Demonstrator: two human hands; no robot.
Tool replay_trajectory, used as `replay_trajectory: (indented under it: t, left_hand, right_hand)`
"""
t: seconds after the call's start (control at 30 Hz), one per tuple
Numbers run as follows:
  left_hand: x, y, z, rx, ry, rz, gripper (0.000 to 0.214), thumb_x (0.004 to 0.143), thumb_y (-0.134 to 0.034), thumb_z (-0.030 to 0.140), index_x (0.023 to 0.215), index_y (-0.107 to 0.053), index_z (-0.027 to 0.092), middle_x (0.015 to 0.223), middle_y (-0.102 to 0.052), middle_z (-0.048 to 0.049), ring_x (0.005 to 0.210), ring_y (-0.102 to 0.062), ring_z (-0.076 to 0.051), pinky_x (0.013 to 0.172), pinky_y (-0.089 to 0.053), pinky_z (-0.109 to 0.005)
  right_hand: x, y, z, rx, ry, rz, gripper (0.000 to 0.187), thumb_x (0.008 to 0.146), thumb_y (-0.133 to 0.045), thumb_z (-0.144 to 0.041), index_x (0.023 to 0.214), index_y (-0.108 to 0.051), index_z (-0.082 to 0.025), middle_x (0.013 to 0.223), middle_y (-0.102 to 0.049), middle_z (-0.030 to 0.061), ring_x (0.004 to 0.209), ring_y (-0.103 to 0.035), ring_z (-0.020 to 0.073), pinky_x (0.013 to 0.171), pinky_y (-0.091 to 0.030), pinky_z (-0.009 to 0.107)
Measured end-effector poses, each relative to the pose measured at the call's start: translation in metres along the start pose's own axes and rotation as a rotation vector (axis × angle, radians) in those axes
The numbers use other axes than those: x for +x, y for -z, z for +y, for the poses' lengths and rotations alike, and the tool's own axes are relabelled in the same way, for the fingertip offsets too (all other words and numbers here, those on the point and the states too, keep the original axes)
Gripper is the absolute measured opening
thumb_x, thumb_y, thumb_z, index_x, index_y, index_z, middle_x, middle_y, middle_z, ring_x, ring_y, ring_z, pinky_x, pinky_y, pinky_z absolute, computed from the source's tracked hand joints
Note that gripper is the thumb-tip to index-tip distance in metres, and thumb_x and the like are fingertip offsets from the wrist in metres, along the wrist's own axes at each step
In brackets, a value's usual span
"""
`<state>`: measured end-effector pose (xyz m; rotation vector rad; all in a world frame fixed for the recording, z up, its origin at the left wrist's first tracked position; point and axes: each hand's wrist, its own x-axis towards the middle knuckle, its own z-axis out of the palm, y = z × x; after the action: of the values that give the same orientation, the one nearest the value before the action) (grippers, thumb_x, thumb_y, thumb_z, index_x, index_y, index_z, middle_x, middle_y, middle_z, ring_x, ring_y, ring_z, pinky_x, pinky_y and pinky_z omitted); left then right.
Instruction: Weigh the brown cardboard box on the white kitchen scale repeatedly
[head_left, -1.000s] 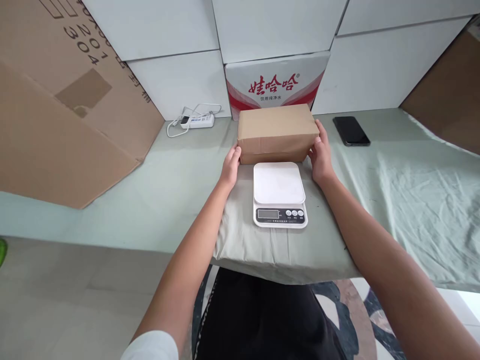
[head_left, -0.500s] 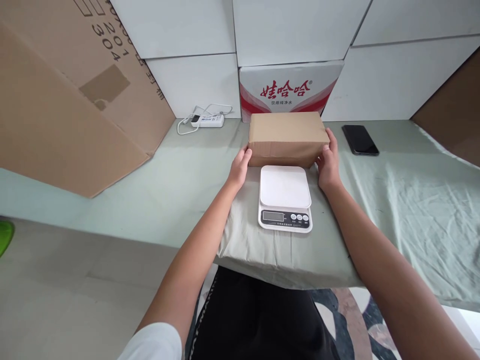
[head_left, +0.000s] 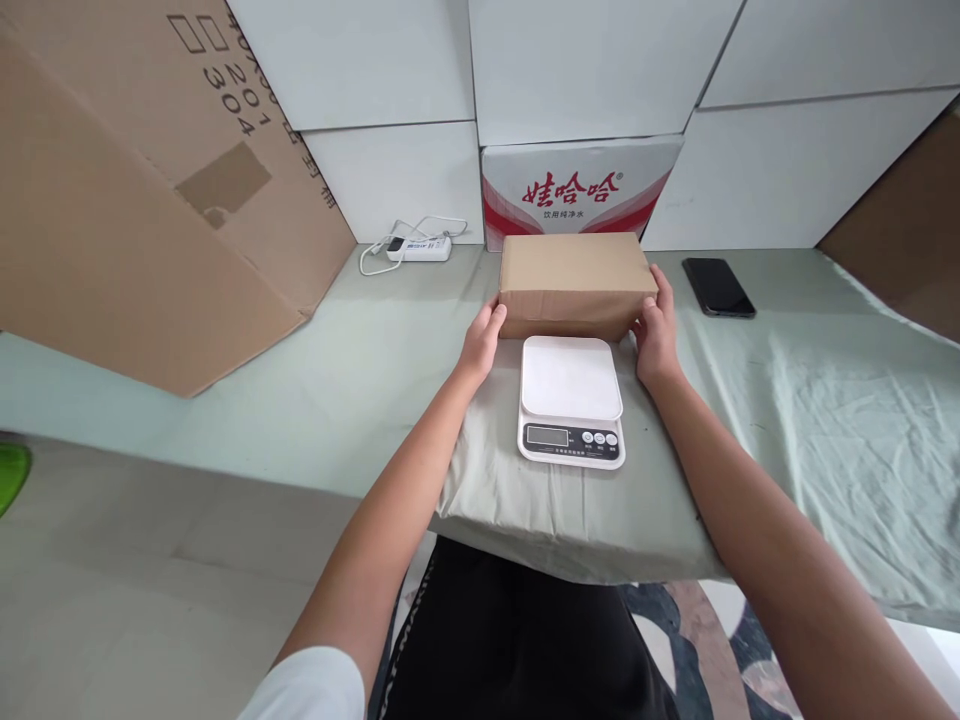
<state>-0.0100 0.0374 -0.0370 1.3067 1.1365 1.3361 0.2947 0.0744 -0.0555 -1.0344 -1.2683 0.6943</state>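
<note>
Between my two hands is a plain brown cardboard box, closed, just behind the kitchen scale. My left hand grips its left end, thumb at the front corner. On the opposite end my right hand holds it, with fingers along the side and some hidden behind it. The white digital kitchen scale lies flat in front of the box, its bare platform towards the box and its display and buttons towards me. Whether the box rests on the cloth or is slightly raised, I cannot tell.
A red and white printed carton stands behind the box against white panels. To the right lies a black phone; to the left, a white power strip with a cable. A large cardboard carton leans in at left on the green cloth.
The whole view has shifted slightly, so everything sits a little lower in the picture. Both hands keep their hold on the box, and no clear movement of box or scale shows.
</note>
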Motion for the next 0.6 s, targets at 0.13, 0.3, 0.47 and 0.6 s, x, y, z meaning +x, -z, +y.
replay_trajectory:
  t: [0.13, 0.3, 0.47, 0.6]
  left_hand:
    - [0.0022, 0.0002, -0.0035, -0.007, -0.01, -0.007, 0.082, 0.104, -0.058, 0.084, 0.164, -0.064, 0.029, 0.179, -0.064, -0.0085, 0.173, -0.053, -0.035, 0.145, -0.038, -0.052]
    - [0.0025, 0.0001, -0.0045, -0.014, -0.016, 0.0, 0.081, 0.105, -0.06, 0.083, 0.165, -0.064, 0.029, 0.178, -0.065, -0.0085, 0.174, -0.052, -0.036, 0.146, -0.037, -0.055]
    - [0.0017, -0.0004, -0.0036, -0.019, -0.024, -0.001, 0.082, 0.105, -0.06, 0.083, 0.165, -0.063, 0.027, 0.178, -0.064, -0.0106, 0.172, -0.053, -0.036, 0.146, -0.037, -0.055]
    - [0.001, 0.0003, -0.0033, -0.007, -0.013, 0.007, 0.079, 0.106, -0.06, 0.081, 0.165, -0.064, 0.028, 0.177, -0.066, -0.0093, 0.172, -0.053, -0.036, 0.146, -0.037, -0.056]
  right_hand:
    - [0.0015, 0.0005, 0.0041, -0.01, 0.007, 0.012, 0.086, 0.093, -0.06, -0.081, 0.168, -0.053, -0.039, 0.13, -0.073, 0.0063, 0.121, -0.072, 0.0277, 0.097, -0.066, 0.044]
    - [0.0014, -0.0002, 0.0048, 0.0, 0.028, 0.015, 0.087, 0.094, -0.061, -0.079, 0.17, -0.054, -0.037, 0.121, -0.073, 0.005, 0.114, -0.072, 0.0259, 0.093, -0.066, 0.041]
    - [0.0018, -0.0005, 0.005, 0.043, -0.008, 0.042, 0.085, 0.094, -0.066, -0.071, 0.171, -0.057, -0.035, 0.117, -0.075, 0.0036, 0.111, -0.072, 0.0237, 0.09, -0.066, 0.037]
    - [0.0008, -0.0002, 0.0039, 0.03, -0.001, 0.045, 0.081, 0.096, -0.065, -0.069, 0.17, -0.058, -0.036, 0.116, -0.075, 0.0033, 0.113, -0.072, 0.0236, 0.092, -0.066, 0.036]
